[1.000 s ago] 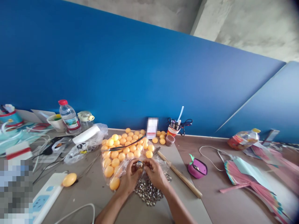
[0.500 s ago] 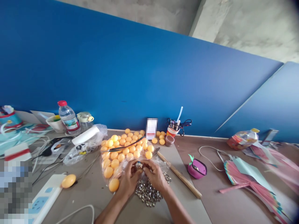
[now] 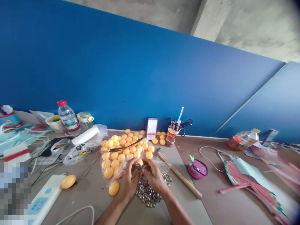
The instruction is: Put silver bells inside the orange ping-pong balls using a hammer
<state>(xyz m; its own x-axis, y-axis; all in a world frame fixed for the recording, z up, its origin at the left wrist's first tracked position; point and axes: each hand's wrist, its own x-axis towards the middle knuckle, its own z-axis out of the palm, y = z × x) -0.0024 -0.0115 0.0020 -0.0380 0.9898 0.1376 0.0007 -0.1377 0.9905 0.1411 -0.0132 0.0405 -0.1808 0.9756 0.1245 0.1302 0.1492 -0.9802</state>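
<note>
Between the fingertips of both hands is a small orange ball (image 3: 139,162) whose lower side looks covered with shiny metal beads. My left hand (image 3: 130,176) grips it from the left, fingers curled. From the right, my right hand (image 3: 153,175) pinches at its near side; whether these fingers hold anything else is too small to tell. Under and between my wrists lies a heap of shiny silver beads (image 3: 150,195). Just beyond the hands spreads a clear plastic bag of orange balls (image 3: 122,150), with a black strap across it. One loose orange ball (image 3: 114,188) rests left of my left wrist.
A wooden stick (image 3: 180,176) and a purple pouch (image 3: 197,169) lie to the right. Behind stand a phone (image 3: 152,128) and a red pen cup (image 3: 172,131). Leftward are a power strip (image 3: 44,200), cables and a water bottle (image 3: 68,118). Pink fabric (image 3: 253,184) lies far right.
The ball has turned between my fingers: its beaded side faced me before, and now its orange upper side shows. My hands have shifted slightly; the things around them stay put.
</note>
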